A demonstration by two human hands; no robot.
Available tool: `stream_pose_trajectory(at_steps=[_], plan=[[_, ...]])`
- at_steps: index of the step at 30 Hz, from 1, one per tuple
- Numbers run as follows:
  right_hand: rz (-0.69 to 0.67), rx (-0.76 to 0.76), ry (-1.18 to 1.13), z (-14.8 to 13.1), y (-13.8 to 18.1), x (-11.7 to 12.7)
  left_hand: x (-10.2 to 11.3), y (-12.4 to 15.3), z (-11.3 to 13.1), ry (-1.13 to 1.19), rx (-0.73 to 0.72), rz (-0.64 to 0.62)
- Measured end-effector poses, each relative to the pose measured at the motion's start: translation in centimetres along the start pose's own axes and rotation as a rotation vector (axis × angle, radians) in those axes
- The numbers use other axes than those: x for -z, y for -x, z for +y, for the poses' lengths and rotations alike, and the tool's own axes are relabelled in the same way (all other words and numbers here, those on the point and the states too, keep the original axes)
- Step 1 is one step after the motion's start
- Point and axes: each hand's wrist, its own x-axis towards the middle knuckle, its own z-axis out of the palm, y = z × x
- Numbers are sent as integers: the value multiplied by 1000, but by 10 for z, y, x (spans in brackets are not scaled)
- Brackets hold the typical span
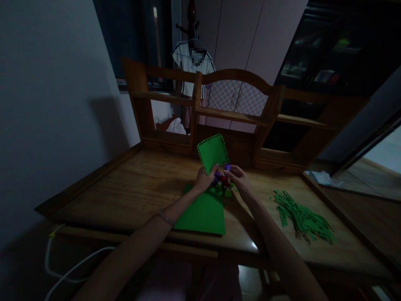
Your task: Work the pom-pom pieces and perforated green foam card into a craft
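My left hand (pixel 204 179) is closed on the lower edge of a green sheet of paper (pixel 213 151), held up at a tilt. Small cut-outs line the sheet's edges. In the fingers of my right hand (pixel 239 177) is a small purple craft punch (pixel 227 167), close to the sheet's lower right corner. Just below both hands, several similar small punches stand in a cluster, among them a red punch (pixel 223 179) and a green punch (pixel 228 192). A larger stack of green paper (pixel 203 214) lies flat under my left forearm.
To the right, a loose pile of thin green paper strips (pixel 302 218) lies on the wooden desk (pixel 125 184). A wooden shelf unit (pixel 232 115) rises along the desk's back edge. A white cable (pixel 75 265) hangs at the front left.
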Motion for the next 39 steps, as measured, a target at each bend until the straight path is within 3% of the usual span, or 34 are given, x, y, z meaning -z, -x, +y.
stream_pose_trajectory(at_steps=[20,39], plan=[[-99,-32,-39,7,-2,3,-1,-2,-5,-55,-97,-63],[17,-25,43,8,-3,0,-3,-3,-9,-80,-120,-139]])
